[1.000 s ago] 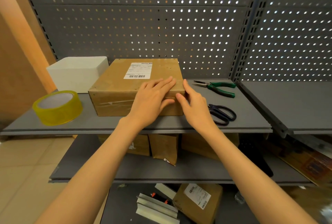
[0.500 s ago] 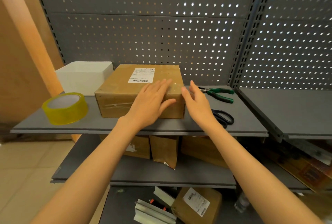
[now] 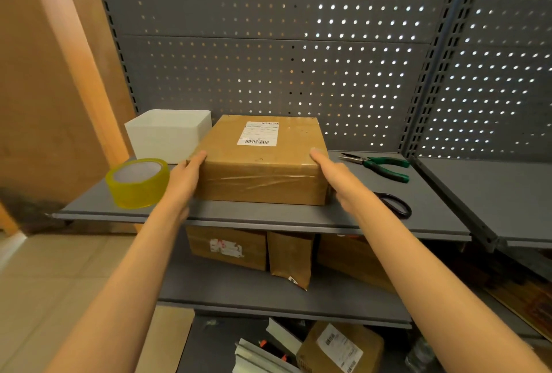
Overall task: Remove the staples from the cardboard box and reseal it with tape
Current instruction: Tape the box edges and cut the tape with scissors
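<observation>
Bracing the cardboard box [image 3: 257, 163] at the shelf [image 3: 268, 215] front: our left hand [image 3: 183, 180] lies flat on its left side, our right hand [image 3: 334, 174] flat on its right, fingers straight, neither curled; we should press evenly, then turn it squarely; pliers [image 3: 379, 165] lie farther right

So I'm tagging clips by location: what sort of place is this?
Probably a stockroom or parcel packing area: grey metal shelves with pegboard backing, labelled cardboard boxes, and a tape roll.
</observation>
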A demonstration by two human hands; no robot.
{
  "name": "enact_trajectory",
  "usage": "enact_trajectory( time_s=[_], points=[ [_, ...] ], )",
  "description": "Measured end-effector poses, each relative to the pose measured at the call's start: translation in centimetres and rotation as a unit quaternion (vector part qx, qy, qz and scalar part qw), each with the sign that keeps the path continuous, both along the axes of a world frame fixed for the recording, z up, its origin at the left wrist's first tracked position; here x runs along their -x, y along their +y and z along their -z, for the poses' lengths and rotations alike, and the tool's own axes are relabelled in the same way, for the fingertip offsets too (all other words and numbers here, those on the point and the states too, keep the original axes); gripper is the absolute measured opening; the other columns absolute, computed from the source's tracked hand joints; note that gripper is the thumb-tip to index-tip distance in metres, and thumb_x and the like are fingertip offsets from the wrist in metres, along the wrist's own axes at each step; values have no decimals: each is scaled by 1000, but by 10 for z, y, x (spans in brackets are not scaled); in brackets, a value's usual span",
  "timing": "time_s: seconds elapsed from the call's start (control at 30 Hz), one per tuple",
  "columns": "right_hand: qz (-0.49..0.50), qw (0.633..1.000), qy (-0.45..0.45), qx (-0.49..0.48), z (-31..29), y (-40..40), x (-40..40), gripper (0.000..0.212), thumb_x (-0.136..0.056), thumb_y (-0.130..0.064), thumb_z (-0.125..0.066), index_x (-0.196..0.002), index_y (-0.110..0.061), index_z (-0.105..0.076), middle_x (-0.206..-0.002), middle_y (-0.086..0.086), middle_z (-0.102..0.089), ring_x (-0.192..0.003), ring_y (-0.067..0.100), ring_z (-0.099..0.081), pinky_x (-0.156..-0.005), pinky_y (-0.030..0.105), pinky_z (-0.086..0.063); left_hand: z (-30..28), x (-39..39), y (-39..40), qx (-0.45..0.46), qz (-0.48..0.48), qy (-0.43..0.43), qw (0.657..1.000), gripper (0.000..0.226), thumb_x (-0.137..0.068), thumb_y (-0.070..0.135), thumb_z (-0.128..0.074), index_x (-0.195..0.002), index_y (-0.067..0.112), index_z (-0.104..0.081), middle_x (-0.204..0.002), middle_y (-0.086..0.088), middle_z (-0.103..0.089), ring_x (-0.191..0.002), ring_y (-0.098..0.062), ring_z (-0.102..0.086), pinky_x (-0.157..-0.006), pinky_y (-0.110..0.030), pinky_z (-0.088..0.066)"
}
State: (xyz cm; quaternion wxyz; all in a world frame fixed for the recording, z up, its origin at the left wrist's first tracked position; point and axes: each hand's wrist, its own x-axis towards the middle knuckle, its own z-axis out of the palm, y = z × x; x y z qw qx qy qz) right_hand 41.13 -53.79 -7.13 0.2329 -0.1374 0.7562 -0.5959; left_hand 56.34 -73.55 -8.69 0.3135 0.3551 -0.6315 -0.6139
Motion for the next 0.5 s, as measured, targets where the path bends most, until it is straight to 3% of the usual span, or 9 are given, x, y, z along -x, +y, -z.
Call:
enact_trajectory(
  time_s=[0.13, 0.2, 0.27, 0.33, 0.43, 0.5],
  points=[
    [3, 999, -15, 39, 2, 3, -2, 68, -87, -56, -50, -138, -13, -37, -139, 2, -43, -120, 22, -43, -99, 37, -31, 2, 0, -3, 6, 4, 26, 1000, 51, -92, 44, -47, -134, 17, -43, -126, 2, -48, -113, -15, -43, -94, -31, -33],
    [3, 997, -24, 73, 2, 7, -2, 56, -86, -50, -56, -130, -16, -46, -129, 0, -52, -104, 16, -50, -89, 33, -37, 3, 0, -2, 15, 5, 65, 998, 30, -93, 38, -48, -117, 20, -54, -120, 2, -53, -110, -15, -46, -93, -29, -36],
    [6, 993, -35, 114, 1, 12, 0, 56, -83, -45, -62, -130, -18, -48, -125, 1, -57, -106, 17, -55, -88, 36, -45, 2, -1, 1, 11, 0, 134, 991, 14, -93, 29, -49, -101, 22, -58, -108, 4, -58, -101, -12, -51, -86, -24, -40],
    [5, 987, -38, 159, -2, 18, 2, 62, -80, -41, -67, -134, -21, -43, -125, 2, -56, -108, 19, -56, -83, 38, -50, -2, 0, 5, 19, -15, 190, 981, 19, -94, 23, -48, -110, 19, -57, -105, 6, -58, -98, -8, -52, -83, -20, -40],
    [-12, 977, -32, 209, -7, 23, 3, 73, -79, -37, -69, -140, -23, -33, -126, 3, -55, -100, 14, -60, -68, 29, -51, -7, 5, 9, 64, -31, 237, 969, 30, -95, 20, -45, -123, 13, -53, -104, 9, -58, -99, -5, -51, -87, -20, -39],
    [-33, 974, -39, 220, -9, 26, 4, 77, -78, -38, -68, -143, -19, -31, -128, 5, -57, -100, 13, -60, -73, 26, -48, -10, 8, 11, 91, -34, 257, 961, 34, -96, 18, -43, -126, 6, -51, -105, 7, -57, -101, -8, -49, -90, -22, -38]
  ],
)
